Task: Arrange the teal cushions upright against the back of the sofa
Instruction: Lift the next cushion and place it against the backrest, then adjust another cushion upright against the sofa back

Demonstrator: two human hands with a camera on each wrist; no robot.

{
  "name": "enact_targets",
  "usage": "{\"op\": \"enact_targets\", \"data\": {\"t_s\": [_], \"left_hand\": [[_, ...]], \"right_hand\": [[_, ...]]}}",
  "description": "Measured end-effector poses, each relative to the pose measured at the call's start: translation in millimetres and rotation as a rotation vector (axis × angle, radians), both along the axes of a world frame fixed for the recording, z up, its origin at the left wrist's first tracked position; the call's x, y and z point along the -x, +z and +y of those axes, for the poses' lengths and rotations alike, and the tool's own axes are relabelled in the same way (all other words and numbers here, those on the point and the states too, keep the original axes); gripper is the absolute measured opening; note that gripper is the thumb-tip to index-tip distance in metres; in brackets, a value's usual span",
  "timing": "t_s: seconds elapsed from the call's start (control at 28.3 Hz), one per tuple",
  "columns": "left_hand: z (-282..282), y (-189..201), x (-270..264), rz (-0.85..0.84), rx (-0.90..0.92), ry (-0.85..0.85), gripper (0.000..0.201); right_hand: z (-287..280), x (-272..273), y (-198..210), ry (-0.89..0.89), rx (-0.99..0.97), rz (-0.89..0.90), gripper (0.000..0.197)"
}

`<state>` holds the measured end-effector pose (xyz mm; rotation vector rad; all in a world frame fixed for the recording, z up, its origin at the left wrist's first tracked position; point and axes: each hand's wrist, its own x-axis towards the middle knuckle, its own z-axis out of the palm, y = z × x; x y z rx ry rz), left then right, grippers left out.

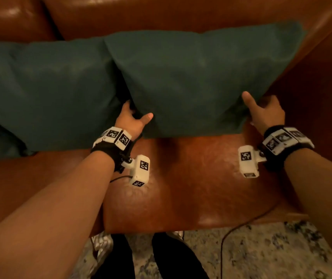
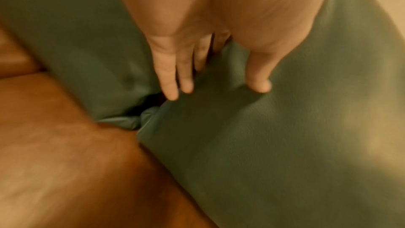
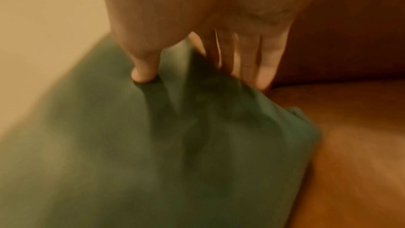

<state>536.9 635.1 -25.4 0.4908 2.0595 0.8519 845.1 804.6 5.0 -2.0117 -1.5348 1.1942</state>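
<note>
Head view, looking down at a brown leather sofa (image 1: 191, 188) with two teal cushions leaning on its back. Both hands hold the right cushion (image 1: 191, 77) by its lower corners. The left hand (image 1: 130, 121) pinches the lower left corner, thumb on the front and fingers tucked behind. The right hand (image 1: 266, 113) pinches the lower right corner the same way; that wrist's view shows the fabric bunched between thumb and fingers.

This cushion stands tilted against the backrest, at the sofa's right end beside the armrest. The left cushion (image 1: 44, 91) leans just beside it, their edges touching or overlapping.

The step in hand looks like seating this cushion. Next it likely needs its base pushed back so it stands straighter, then letting go.

A cable (image 1: 239, 226) trails off the seat onto a patterned rug (image 1: 262, 254). The armrest and neighbouring cushion leave little sideways room.
</note>
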Motion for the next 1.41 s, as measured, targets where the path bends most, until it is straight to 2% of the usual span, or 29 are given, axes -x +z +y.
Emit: {"op": "enact_targets", "data": {"t_s": [0.04,0.07,0.11,0.14,0.21,0.35,0.49,0.56,0.67,0.74,0.78,0.85,0.88,0.92,0.99,1.09,1.17,1.2,1.27,1.41], "left_hand": [[-11.0,-4.1,0.7,-0.052,-0.007,0.027,0.071],[-23.8,-5.2,0.8,-0.092,-0.013,0.053,0.047],[-38.1,-7.5,3.2,-0.101,-0.009,0.065,0.020],[-52.3,-8.4,7.2,-0.092,-0.015,0.073,0.006],[-82.0,-14.4,22.5,-0.061,0.000,0.079,0.027],[-141.1,-14.3,61.9,-0.043,0.025,0.097,0.032],[-199.8,-9.0,115.3,-0.073,0.041,0.108,0.032],[-229.6,-8.7,156.5,-0.063,0.051,0.148,0.029],[-277.7,-7.2,234.2,-0.044,0.061,0.210,0.025],[-297.9,-8.7,268.7,-0.021,0.065,0.212,0.012],[-318.8,-9.4,301.6,0.010,0.065,0.235,0.005],[-355.3,-16.5,365.2,0.063,0.097,0.307,0.039],[-373.1,-17.8,397.2,0.077,0.109,0.379,0.058],[-391.5,-20.1,431.3,0.094,0.108,0.454,0.076],[-414.2,-28.3,478.2,0.114,0.084,0.556,0.110],[-441.3,-31.7,550.4,0.117,0.001,0.600,0.137],[-444.5,-19.1,581.5,0.119,-0.046,0.594,0.146],[-442.4,-11.7,594.9,0.101,-0.091,0.575,0.145],[-434.7,-3.9,616.2,0.036,-0.190,0.532,0.138],[-430.4,-0.3,632.5,-0.053,-0.287,0.481,0.119]], "right_hand": [[-6.8,-8.4,-5.6,-0.056,0.010,0.022,0.078],[-16.5,-16.0,-13.6,-0.071,0.044,0.050,0.070],[-30.5,-19.6,-19.3,-0.046,0.088,0.069,0.058],[-46.5,-16.3,-19.6,-0.014,0.130,0.077,0.043],[-75.2,4.4,-22.4,0.062,0.231,0.088,0.027],[-125.0,77.1,-31.4,0.286,0.411,0.099,0.013],[-184.5,179.5,-29.6,0.509,0.479,0.117,0.024],[-219.2,238.4,-26.6,0.626,0.486,0.101,0.024],[-270.1,335.0,-26.0,0.708,0.442,0.078,0.031],[-288.4,373.9,-26.6,0.724,0.391,0.057,0.047],[-305.7,407.7,-28.3,0.762,0.353,0.045,0.048],[-334.6,469.1,-25.6,0.799,0.268,0.045,0.033],[-347.6,498.8,-26.7,0.780,0.239,0.052,0.031],[-361.6,532.2,-24.8,0.739,0.228,0.083,0.038],[-371.1,568.7,-22.8,0.612,0.221,0.167,0.066],[-376.5,621.1,-25.1,0.487,0.184,0.250,0.111],[-377.4,645.4,-23.3,0.468,0.194,0.264,0.130],[-378.5,655.7,-23.7,0.480,0.197,0.269,0.131],[-381.2,672.9,-24.8,0.490,0.176,0.290,0.130],[-388.2,694.2,-28.8,0.430,0.104,0.359,0.144]]}}
